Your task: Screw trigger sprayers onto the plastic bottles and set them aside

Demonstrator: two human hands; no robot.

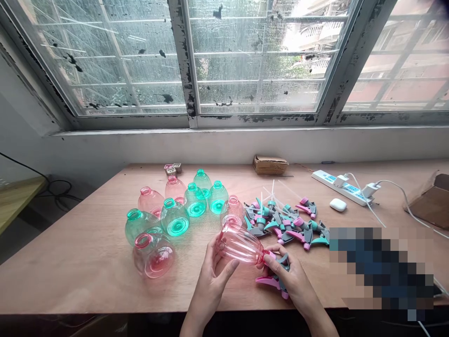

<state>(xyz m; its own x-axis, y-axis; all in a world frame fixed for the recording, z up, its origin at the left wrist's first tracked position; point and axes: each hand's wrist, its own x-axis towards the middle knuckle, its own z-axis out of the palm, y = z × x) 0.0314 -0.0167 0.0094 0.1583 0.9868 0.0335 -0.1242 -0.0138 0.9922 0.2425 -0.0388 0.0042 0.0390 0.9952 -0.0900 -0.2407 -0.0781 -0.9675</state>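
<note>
My left hand (210,281) is wrapped round the body of a clear pink spray bottle (240,244), which lies tilted nearly sideways above the table with its neck to the right. The fingers of my right hand (286,269) close round the bottle's neck. Just below that hand shows a grey and pink trigger sprayer (280,284), partly hidden; I cannot tell whether it is touching the bottle. Left of my hands stand green bottles (175,219) and pink bottles (154,257) without tops. A heap of trigger sprayers (284,222), some with white tubes, lies behind my right hand.
At the back of the wooden table (87,262) sit a brown cardboard box (270,165) and a few small blocks (172,168). To the right are a power strip (342,187) with cables, a white earphone case (337,204), another box (430,201) and a blurred-out dark object (386,267).
</note>
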